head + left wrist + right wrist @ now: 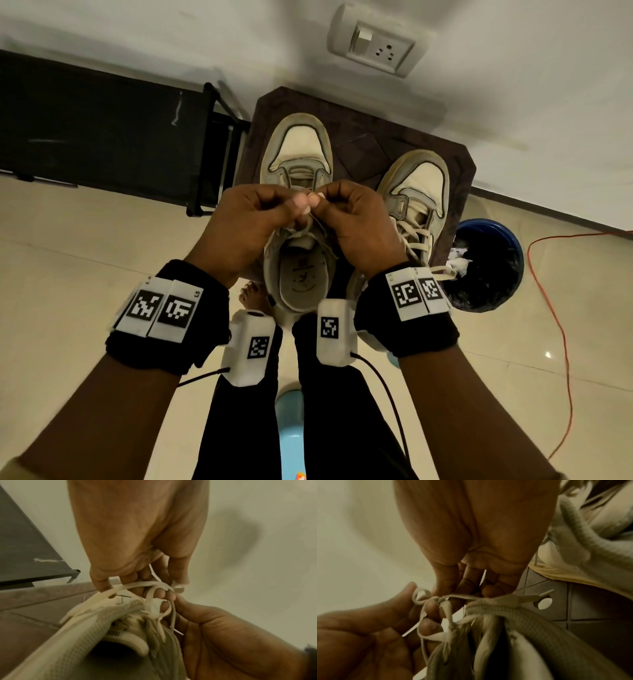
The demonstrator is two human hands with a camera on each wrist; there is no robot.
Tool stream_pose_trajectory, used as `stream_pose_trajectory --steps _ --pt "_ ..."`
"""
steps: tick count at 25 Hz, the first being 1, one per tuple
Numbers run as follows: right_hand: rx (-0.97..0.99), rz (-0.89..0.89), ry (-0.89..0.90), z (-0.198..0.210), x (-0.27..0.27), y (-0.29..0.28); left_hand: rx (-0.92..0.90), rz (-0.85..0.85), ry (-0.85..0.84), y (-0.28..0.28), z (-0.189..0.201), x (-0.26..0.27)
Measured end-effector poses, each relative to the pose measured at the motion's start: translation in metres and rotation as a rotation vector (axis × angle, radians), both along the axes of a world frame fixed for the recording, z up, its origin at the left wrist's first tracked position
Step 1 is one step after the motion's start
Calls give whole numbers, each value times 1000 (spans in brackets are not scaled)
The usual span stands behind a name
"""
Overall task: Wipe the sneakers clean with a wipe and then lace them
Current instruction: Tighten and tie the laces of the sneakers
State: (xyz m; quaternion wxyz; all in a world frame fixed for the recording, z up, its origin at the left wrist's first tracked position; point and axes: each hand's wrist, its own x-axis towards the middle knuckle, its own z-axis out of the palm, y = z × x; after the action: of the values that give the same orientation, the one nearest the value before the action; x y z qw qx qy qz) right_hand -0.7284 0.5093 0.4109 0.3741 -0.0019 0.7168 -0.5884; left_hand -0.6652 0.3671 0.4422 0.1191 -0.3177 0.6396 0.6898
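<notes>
Two worn white-and-grey sneakers stand on a dark brown stool [363,137]. Both my hands work over the tongue of the left sneaker [297,150]. My left hand [298,207] and my right hand [320,198] meet fingertip to fingertip and pinch its cream lace [308,219]. In the left wrist view my left hand [164,586] holds a strand of the lace [137,586], which loops down to the sneaker [82,635], and my right hand [173,599] grips from below. In the right wrist view a small lace loop [419,596] sits between both hands. The right sneaker [416,192] is laced.
A blue bin [513,253] with a black liner and crumpled wipes stands right of the stool. An orange cable [561,329] runs across the tiled floor. A black metal rack [102,137] stands at the left, a wall socket [376,44] behind. My legs are below the stool.
</notes>
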Motion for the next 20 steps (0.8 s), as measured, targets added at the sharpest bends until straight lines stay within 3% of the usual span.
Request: stream_pose_trajectory --steps 3,6,8,13,20 --pt "-47 4 -9 1 0 2 -374 -214 124 -5 -5 2" --pt "-90 13 36 3 0 3 -936 -531 198 -7 -11 1" --pt "-99 15 60 4 1 2 -1098 -669 144 -2 -5 -1" --pt "-28 45 101 5 0 2 -1061 -741 -80 -3 14 -3" --pt "18 77 148 8 1 0 -991 -743 -130 -6 29 -8"
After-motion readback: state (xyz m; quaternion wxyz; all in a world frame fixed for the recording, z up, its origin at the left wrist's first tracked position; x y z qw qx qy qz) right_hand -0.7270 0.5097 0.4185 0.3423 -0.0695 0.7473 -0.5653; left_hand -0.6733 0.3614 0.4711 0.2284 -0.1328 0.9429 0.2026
